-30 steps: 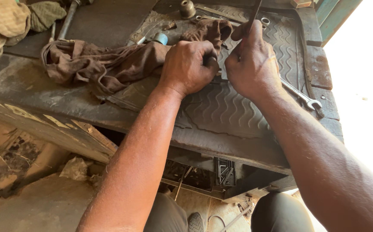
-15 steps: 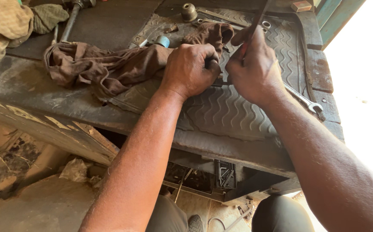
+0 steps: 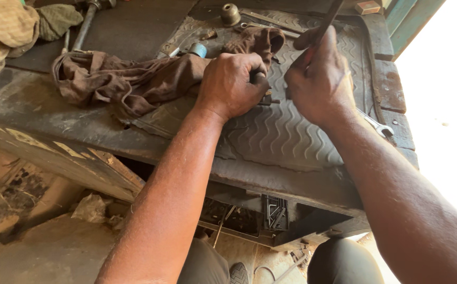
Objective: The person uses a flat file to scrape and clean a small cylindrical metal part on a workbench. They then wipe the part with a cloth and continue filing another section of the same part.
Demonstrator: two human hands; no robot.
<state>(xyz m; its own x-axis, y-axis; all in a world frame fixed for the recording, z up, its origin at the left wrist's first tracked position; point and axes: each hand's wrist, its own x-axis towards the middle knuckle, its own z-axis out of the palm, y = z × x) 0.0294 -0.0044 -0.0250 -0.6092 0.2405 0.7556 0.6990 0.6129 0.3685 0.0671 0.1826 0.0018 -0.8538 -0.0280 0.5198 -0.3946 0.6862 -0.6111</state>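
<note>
- Left hand (image 3: 231, 84) fisted, knuckles up, fingers curled tight around a small dark part (image 3: 262, 94), pressed to the ribbed rubber mat (image 3: 281, 137) near its middle.
- Right hand (image 3: 318, 79) just beside it, fingers pinching a thin metal rod (image 3: 329, 18); tip hidden, probably on the part.
- Brown rag (image 3: 118, 79) at mat's left edge.
- Wrench (image 3: 375, 125) at right edge.
</note>
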